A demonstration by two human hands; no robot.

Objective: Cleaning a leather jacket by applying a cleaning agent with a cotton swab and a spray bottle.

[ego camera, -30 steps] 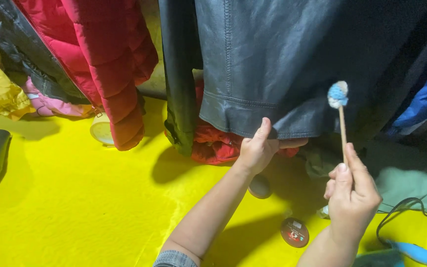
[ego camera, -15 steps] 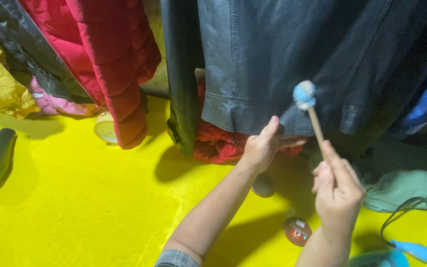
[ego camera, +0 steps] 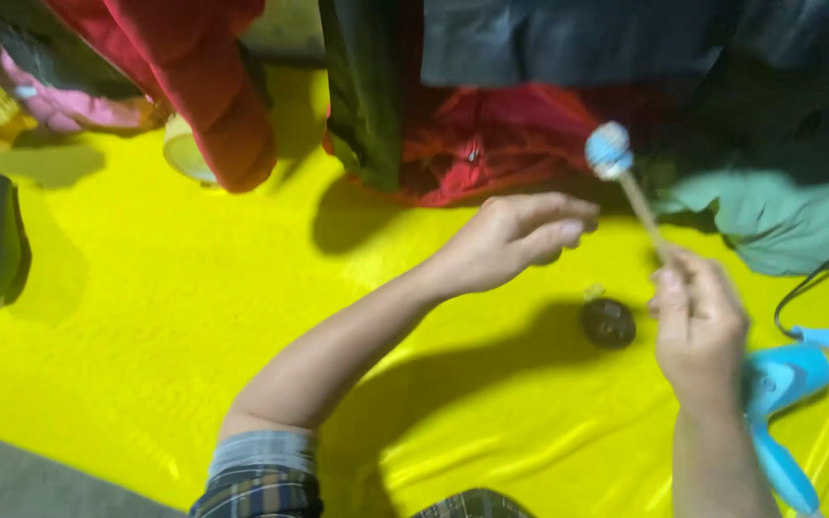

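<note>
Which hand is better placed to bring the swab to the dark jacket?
The right hand: it already grips the swab, tip up near the dark jacket. The left hand is empty.

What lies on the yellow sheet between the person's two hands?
In the head view, a small dark round object lies on the yellow sheet, between the left hand and the right hand, which holds a blue-tipped stick.
</note>
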